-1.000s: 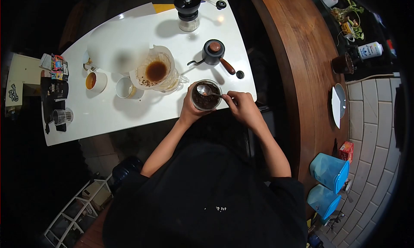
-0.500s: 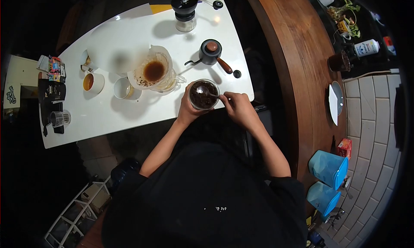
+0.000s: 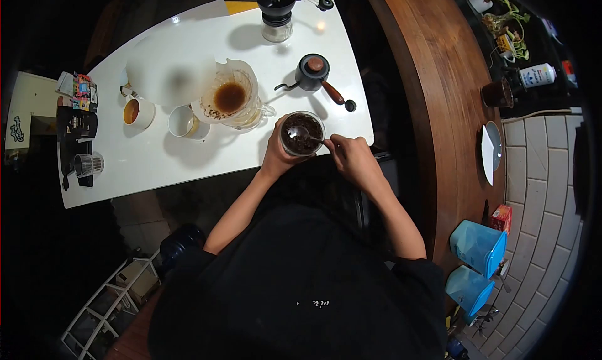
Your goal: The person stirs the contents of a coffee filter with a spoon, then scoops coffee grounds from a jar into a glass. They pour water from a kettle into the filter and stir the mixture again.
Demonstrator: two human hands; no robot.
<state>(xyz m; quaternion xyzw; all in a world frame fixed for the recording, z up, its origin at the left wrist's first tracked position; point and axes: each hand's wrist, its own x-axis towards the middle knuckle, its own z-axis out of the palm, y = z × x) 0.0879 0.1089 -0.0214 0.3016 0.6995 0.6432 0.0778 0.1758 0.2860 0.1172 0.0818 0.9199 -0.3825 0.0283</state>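
Left hand [image 3: 276,154] gripping round glass jar [image 3: 302,134] of dark grounds, right hand [image 3: 352,158] pinching metal spoon [image 3: 301,134] inside it

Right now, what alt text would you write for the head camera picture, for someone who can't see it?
Seen from above, a person's left hand grips a glass jar of dark grounds at the near edge of a white table, while the right hand holds a spoon in it. Behind stand a coffee dripper, two cups, a small black kettle and a hand grinder.

Glass jar [image 3: 301,134] upright, dark grounds; spoon [image 3: 300,134] inside.
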